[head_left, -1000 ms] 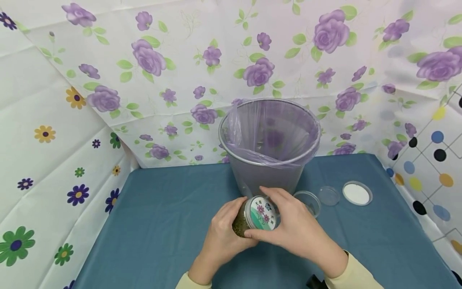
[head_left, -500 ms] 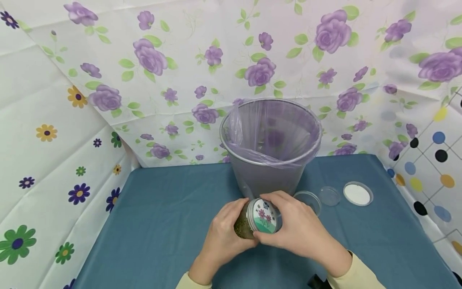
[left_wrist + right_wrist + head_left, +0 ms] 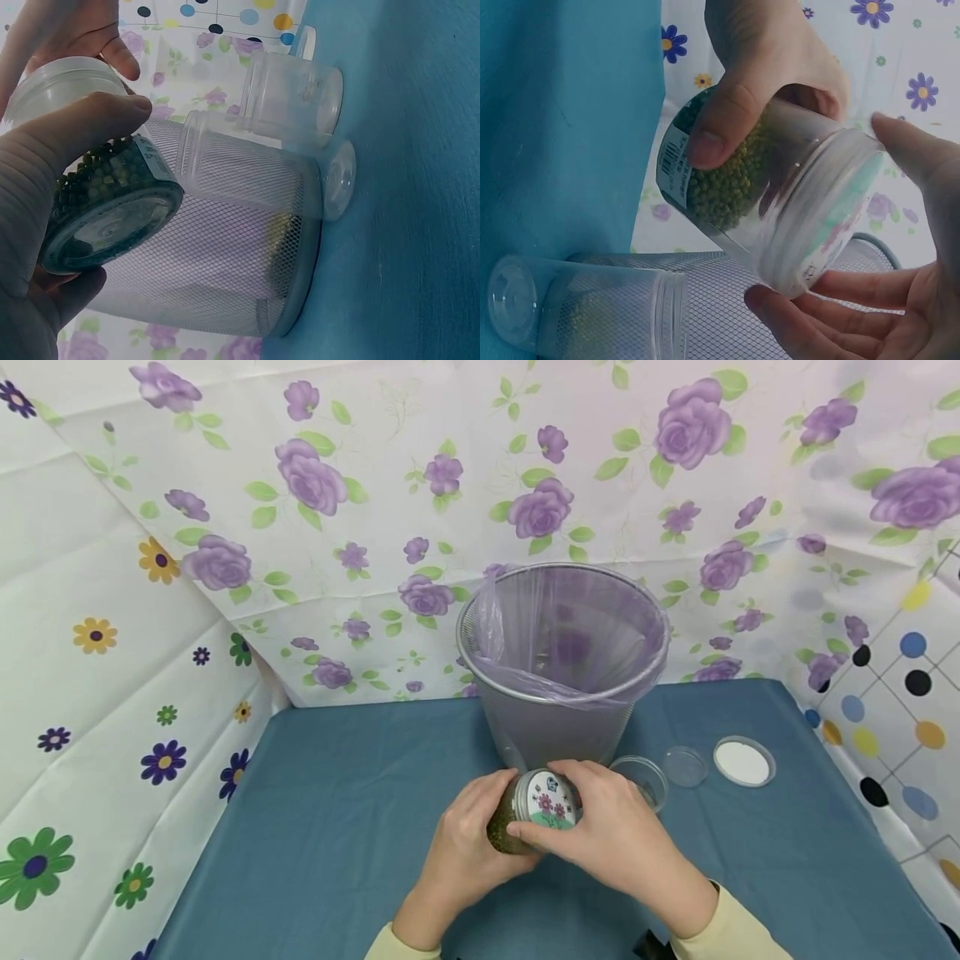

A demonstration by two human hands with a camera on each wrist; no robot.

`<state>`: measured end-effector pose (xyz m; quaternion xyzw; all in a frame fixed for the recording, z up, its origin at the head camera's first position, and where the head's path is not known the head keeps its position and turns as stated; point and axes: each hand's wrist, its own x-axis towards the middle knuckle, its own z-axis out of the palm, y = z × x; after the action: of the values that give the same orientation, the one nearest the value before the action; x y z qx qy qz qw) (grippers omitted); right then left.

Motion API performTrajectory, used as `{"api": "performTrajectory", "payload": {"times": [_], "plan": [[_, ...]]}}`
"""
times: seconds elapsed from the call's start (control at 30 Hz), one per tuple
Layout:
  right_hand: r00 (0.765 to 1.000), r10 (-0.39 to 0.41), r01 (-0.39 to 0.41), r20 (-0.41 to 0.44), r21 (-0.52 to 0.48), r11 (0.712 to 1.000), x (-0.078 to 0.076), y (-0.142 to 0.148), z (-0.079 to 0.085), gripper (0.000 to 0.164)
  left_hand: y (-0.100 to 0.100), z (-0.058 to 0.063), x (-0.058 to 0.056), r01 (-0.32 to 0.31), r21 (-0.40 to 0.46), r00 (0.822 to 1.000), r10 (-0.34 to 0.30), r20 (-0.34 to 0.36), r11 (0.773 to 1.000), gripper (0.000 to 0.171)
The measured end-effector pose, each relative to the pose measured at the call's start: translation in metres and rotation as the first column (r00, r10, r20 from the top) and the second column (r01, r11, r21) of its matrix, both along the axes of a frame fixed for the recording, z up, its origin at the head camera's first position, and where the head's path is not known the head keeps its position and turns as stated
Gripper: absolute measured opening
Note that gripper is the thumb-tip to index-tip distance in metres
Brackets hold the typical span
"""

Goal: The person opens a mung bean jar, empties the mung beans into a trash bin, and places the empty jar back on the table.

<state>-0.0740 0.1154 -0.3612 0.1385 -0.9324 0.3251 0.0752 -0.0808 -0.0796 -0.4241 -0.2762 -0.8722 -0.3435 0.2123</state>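
Note:
A clear jar partly filled with small green beans (image 3: 727, 180) is tilted over the table, its mouth end towards the right. My left hand (image 3: 468, 827) grips its body; in the left wrist view, the thumb (image 3: 112, 112) lies across the side. My right hand (image 3: 622, 827) holds the rim of the lid (image 3: 551, 800), thumb on one side and fingers on the other. That lid carries a pink-flower and green label. Part of the jar is hidden behind both hands. A barcode sticker (image 3: 676, 166) shows near its base.
A mesh wastebasket (image 3: 555, 727) with a purple liner stands behind the hands. Clear jars (image 3: 247, 165) stand beside it. To the right lie a clear disc (image 3: 684, 767) and a round white-centred lid (image 3: 742, 762). Flowered cloth (image 3: 420, 510) hangs behind the blue-covered table (image 3: 345, 793).
The label on the lid has turned anticlockwise as seen from my head. My right thumb and fingers have shifted along the rim. The left hand keeps its hold on the jar.

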Motion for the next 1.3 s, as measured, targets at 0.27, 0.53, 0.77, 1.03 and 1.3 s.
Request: {"api": "performTrajectory", "payload": {"times": [0.27,0.53,0.77,1.03,1.3], "plan": [[0.99,0.137,-0.136,-0.023,0.037,0.99,-0.0017,0.0076,-0.0015,0.076,-0.0008,-0.0024,-0.0004,-0.014,-0.02,1.0,0.014,-0.014,1.0,0.086],[0.998,0.059,-0.06,0.013,0.019,0.998,-0.0018,0.0031,-0.0002,0.092,-0.0008,-0.0023,-0.0007,-0.001,-0.003,1.0,0.001,-0.026,1.0,0.085],[0.996,0.04,-0.039,0.076,-0.023,0.999,-0.0041,0.0019,0.0003,0.063,-0.001,-0.0018,-0.0003,0.0,-0.012,1.0,0.0,-0.019,1.0,0.085],[0.987,0.155,-0.157,0.032,0.04,0.987,-0.0039,0.0078,0.0011,0.072,-0.0008,-0.0031,0.0003,-0.01,-0.03,1.0,0.009,-0.019,0.999,0.088],[0.996,0.079,-0.08,0.034,0.052,0.995,-0.0006,0.0038,0.0033,0.091,-0.0009,-0.0014,0.0008,-0.003,-0.014,1.0,0.003,-0.026,1.0,0.084]]}}
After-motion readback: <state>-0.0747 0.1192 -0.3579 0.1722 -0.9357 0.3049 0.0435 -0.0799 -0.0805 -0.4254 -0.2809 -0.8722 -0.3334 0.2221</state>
